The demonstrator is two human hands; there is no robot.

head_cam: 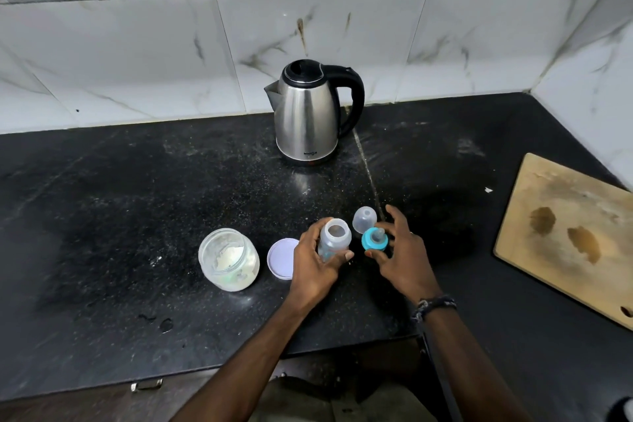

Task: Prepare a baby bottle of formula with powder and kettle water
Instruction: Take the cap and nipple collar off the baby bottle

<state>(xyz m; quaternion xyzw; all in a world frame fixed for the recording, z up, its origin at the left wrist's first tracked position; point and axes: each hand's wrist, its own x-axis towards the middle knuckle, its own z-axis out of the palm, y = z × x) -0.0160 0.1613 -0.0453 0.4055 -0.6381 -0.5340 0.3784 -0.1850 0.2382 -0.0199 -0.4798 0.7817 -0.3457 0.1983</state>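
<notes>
Near the counter's point(137, 181) front edge, left hand point(313, 265) grips the upright, uncapped bottle point(334, 238). Just right of it, right hand point(399, 250) pinches the teal nipple ring point(374, 239). Open powder jar point(228, 259) stands left of the bottle, nearer the left hand; kettle point(308, 113) at back edge.

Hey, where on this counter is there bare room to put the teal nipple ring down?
Bare counter lies left of the kettle and behind the powder jar, and between the right hand and the cutting board. It is crowded around the bottle, jar lid and clear cap.
</notes>
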